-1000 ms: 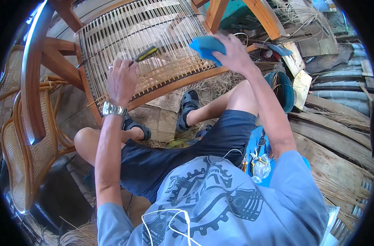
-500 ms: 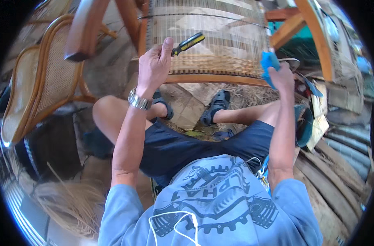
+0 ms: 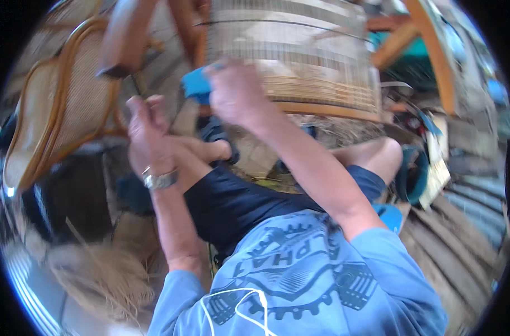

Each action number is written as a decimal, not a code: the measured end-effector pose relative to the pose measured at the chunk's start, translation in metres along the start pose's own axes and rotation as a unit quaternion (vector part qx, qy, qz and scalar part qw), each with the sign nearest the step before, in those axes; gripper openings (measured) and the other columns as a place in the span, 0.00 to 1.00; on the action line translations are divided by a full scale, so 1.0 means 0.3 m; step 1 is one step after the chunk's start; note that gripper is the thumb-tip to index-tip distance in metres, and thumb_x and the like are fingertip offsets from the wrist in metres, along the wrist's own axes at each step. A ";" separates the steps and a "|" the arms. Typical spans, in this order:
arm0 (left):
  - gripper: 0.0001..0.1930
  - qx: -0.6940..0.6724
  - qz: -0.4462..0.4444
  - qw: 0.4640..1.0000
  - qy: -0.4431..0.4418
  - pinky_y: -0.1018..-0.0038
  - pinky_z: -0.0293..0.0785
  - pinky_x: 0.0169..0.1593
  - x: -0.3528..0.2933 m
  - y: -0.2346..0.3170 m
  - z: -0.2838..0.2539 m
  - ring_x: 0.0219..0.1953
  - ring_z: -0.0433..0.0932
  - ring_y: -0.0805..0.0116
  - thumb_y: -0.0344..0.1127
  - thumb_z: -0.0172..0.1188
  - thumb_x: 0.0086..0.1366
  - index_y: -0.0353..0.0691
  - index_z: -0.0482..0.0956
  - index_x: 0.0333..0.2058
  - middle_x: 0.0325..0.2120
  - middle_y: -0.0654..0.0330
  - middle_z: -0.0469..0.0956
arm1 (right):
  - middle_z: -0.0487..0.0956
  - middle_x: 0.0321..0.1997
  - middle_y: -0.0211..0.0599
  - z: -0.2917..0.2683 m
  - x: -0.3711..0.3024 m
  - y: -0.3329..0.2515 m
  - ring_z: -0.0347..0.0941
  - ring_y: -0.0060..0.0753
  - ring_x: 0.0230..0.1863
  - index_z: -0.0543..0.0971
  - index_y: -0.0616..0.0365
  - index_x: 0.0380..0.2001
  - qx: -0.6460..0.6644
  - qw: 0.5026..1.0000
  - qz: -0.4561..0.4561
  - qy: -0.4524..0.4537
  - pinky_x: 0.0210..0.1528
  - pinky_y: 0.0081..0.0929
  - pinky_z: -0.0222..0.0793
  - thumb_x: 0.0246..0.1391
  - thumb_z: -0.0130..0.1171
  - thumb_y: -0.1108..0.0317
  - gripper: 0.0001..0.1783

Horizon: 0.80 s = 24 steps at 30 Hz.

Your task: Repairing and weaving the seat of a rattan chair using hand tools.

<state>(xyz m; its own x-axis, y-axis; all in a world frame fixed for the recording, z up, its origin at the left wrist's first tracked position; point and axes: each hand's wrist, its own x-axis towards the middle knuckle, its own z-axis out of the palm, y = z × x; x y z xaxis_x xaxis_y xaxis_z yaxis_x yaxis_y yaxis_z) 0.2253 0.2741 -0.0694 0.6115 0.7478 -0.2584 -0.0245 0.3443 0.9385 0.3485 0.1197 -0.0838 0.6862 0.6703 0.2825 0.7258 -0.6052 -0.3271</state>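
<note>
Your right hand curls around a blue pad, pressing it against the lower left edge of the cane panel in front of you. The pad shows only at the hand's left side; the fingers cover the rest. Your left hand, with a metal watch on the wrist, is closed in a loose fist just below and left of the pad; motion blur hides whether it holds anything. The panel sits in a wooden frame above your knees. A rattan chair stands to your left, near a heap of loose straw on the floor. A teal basket lies beside your right thigh.
</note>
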 end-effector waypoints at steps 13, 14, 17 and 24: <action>0.27 0.003 0.046 0.996 -0.071 0.82 0.48 0.19 0.051 -0.062 -0.043 0.16 0.56 0.83 0.59 0.53 0.75 0.37 0.81 0.41 0.17 0.72 0.64 | 0.76 0.51 0.35 -0.703 -0.528 0.828 0.71 0.44 0.57 0.83 0.30 0.55 -0.354 0.891 0.262 -0.109 0.57 0.47 0.70 0.45 0.73 0.68 0.30; 0.26 0.026 0.060 0.995 -0.071 0.82 0.48 0.20 0.042 -0.066 -0.031 0.17 0.56 0.84 0.58 0.54 0.76 0.37 0.82 0.40 0.17 0.72 0.64 | 0.76 0.51 0.35 -0.719 -0.551 0.845 0.71 0.44 0.57 0.83 0.30 0.55 -0.351 0.892 0.263 -0.109 0.57 0.47 0.70 0.45 0.73 0.68 0.30; 0.23 0.091 0.122 0.987 -0.058 0.82 0.46 0.21 0.040 -0.092 0.001 0.18 0.55 0.87 0.54 0.55 0.77 0.37 0.83 0.38 0.17 0.74 0.63 | 0.75 0.52 0.34 -0.702 -0.545 0.838 0.71 0.43 0.54 0.84 0.35 0.53 -0.267 0.944 0.186 0.051 0.59 0.45 0.67 0.51 0.66 0.75 0.27; 0.12 0.327 0.315 0.879 -0.145 0.75 0.67 0.28 -0.053 -0.125 0.114 0.22 0.68 0.76 0.36 0.62 0.73 0.34 0.81 0.33 0.19 0.69 0.69 | 0.75 0.49 0.38 -0.652 -0.515 0.882 0.70 0.44 0.54 0.83 0.40 0.53 -0.177 0.972 0.143 0.051 0.60 0.42 0.68 0.55 0.63 0.69 0.21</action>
<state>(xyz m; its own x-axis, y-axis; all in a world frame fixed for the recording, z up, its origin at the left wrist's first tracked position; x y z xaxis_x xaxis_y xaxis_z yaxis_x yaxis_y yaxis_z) 0.2435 0.2299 -0.0927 0.8176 0.4644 0.3403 -0.0287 -0.5574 0.8297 0.4442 -0.2279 -0.0376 0.8502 0.4185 0.3193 0.4638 -0.8824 -0.0785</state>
